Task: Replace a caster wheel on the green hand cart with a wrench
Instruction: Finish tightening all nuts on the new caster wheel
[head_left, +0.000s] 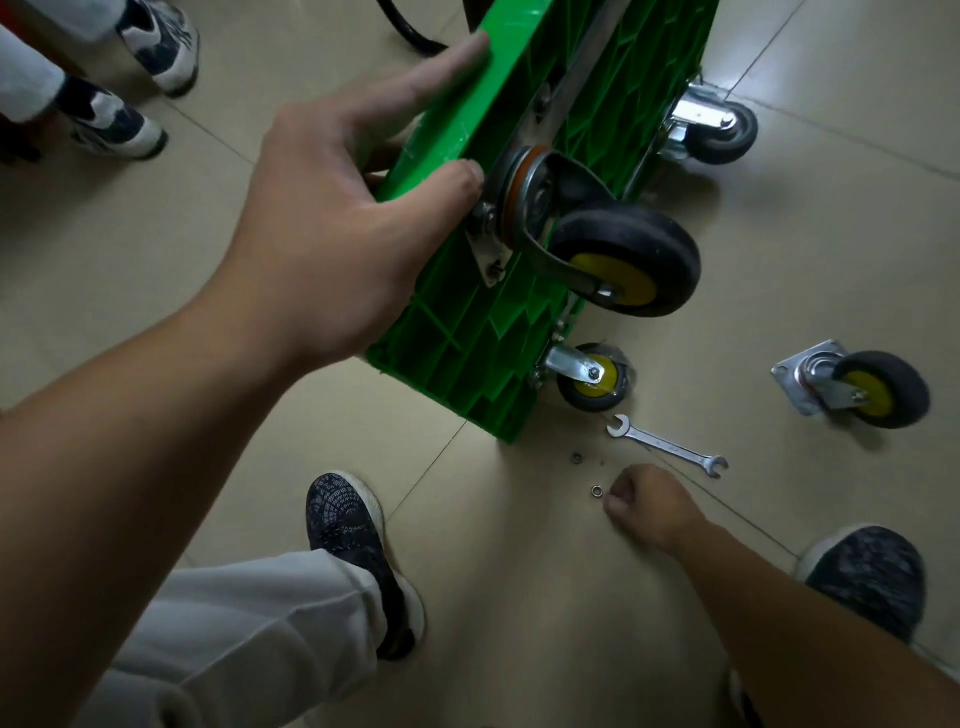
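Up in the upper left of the frame stood another person's two shoes (130, 78) on the tiled floor (234, 322). Rightward, the left hand (332, 208) reached up from the lower left on a bare forearm and clasped the edge of the green hand cart (467, 338). Its forefinger lay straight along the cart's far face and its thumb was bent against the rim, just beside a bolted caster plate. The cart was tipped on its side in the upper middle, ribbed underside facing right. The large caster (623, 260), black tyre with a yellow hub, was mounted by the thumb. A smaller yellow-hubbed caster (592, 376) sat at the cart's lower corner near the floor, and a grey caster (719, 124) showed at the upper right.

Below the cart's corner lay two nuts (576, 458) on the floor, well apart from the left hand. The right hand (649, 501) was down at the floor in the lower middle, fingers curled in, knuckles just beside the nearer nut; whether it pinched anything could not be told. The wrench (667, 446) lay flat just above that hand, not touched by it. Farther right, the loose caster (862, 389) rested on the floor, well apart from both hands. The wearer's own shoes (353, 545) stood at the lower middle and lower right.
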